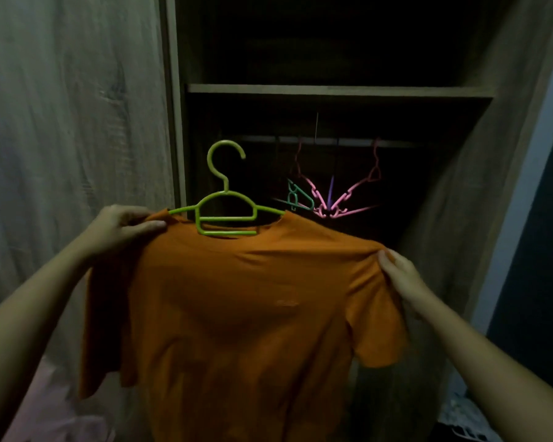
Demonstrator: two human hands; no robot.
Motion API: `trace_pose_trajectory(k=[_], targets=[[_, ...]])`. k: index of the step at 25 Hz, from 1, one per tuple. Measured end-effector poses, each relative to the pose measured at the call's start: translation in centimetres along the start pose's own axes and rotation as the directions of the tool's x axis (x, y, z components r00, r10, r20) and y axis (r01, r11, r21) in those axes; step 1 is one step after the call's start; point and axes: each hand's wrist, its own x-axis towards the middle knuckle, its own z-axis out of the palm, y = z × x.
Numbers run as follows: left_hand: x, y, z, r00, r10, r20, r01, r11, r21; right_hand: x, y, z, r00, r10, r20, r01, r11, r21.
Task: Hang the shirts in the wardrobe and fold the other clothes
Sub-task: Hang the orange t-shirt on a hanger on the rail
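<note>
An orange shirt (246,301) hangs on a green hanger (225,212), held up in front of the open wardrobe (339,90). The left hand (122,228) is closed on the shirt's left shoulder, thumb on the front of the fabric just beside the hanger's left arm. The right hand (399,275) pinches the cloth at the right shoulder seam, fingers curled around it where the sleeve begins. Both short sleeves droop below the hands, and the body of the shirt falls down out of view at the bottom edge.

The hanger's hook stands upright and free above the collar (it is not on anything), its lower bar showing inside the neck opening. It sits toward the left side of the wardrobe opening, in front of the left wall.

Inside the wardrobe a shelf runs across near the top, and under it a rail (332,141) spans the dark compartment. From the rail hang pink hangers (339,199) bunched together, a teal hanger (296,197) just left of them, and a thin purple one among them; how they interlock is too dim to tell. A closed wood-grain door (71,122) fills the left side. Pale fabric (55,409) lies in the lower left corner.
</note>
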Motion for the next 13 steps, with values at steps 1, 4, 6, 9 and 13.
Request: trace_pose_trajectory(k=[1,4,6,9,13], targets=[[-0.1,0.0,-0.2,1.000,-0.011,-0.012,0.011,0.999,-0.031,0.6,0.0,-0.4,0.998,0.057,-0.024,-0.054,0.994,0.095],[-0.4,0.6,0.3,0.998,-0.022,-0.063,0.013,0.990,-0.140,2.4,-0.3,-0.5,0.986,0.145,-0.087,-0.155,0.980,-0.126],[-0.5,0.9,1.2,0.998,0.004,-0.057,-0.010,0.993,-0.117,3.6,-0.7,0.8,0.970,0.006,-0.242,-0.118,0.885,-0.451],[-0.7,1.2,1.8,0.999,0.040,-0.028,-0.042,0.994,-0.098,3.9,-3.3,4.0,0.929,-0.331,-0.164,0.166,0.771,-0.615],[-1.0,0.7,0.5,0.996,-0.007,-0.093,-0.004,0.992,-0.123,3.5,-4.2,5.3,0.987,-0.103,0.126,0.147,0.896,-0.418]])
